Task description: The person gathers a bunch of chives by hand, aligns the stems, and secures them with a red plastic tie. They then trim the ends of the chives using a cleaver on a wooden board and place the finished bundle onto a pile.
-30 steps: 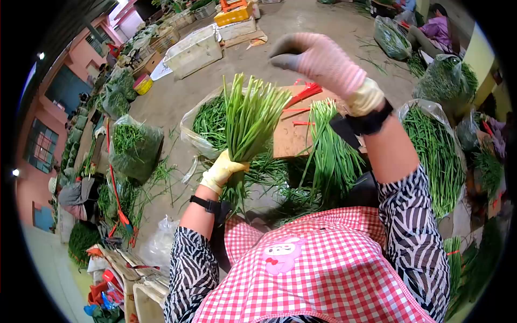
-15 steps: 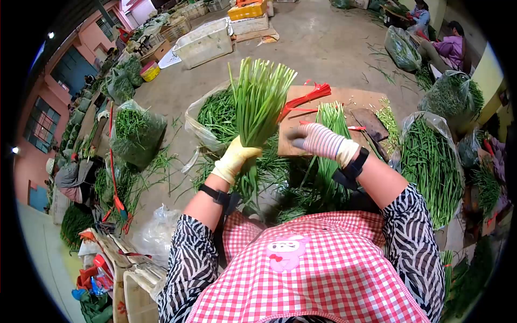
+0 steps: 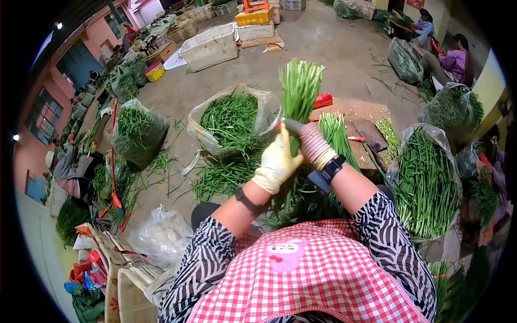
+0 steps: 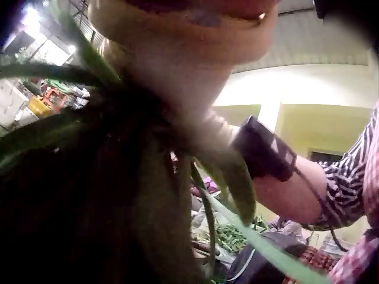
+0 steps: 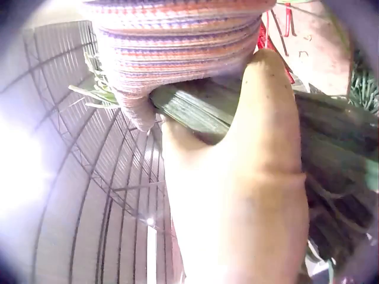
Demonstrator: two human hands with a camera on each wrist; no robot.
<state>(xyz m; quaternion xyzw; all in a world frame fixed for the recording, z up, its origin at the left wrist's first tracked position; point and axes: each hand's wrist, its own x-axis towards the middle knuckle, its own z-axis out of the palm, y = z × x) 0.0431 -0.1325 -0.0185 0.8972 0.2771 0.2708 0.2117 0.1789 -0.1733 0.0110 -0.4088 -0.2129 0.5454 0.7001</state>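
Note:
A bunch of garlic chives (image 3: 300,86) stands upright in front of me, pale cut ends up. My left hand (image 3: 277,161), in a cream glove, grips it below the middle; in the right wrist view, the cream-gloved thumb (image 5: 269,112) lies across the dark green stems (image 5: 201,112). My right hand (image 3: 314,144), in a pink striped glove with grey fingertips, curls round the same bunch just above the left. A bit of red tie (image 3: 279,126) shows beside the grey fingertips. Dark leaves (image 4: 237,183) hang below the left hand in the left wrist view.
A wooden board (image 3: 371,110) carries more chives (image 3: 335,132), red ties (image 3: 323,100) and pale trimmings (image 3: 386,132). An open bag of greens (image 3: 229,121) stands left of it, another bag of chives (image 3: 428,183) right. Loose leaves (image 3: 226,180) lie on the floor.
My right hand first came down to the board, then moved left onto the bunch. The left hand has carried the bunch rightward, so both hands now meet on it.

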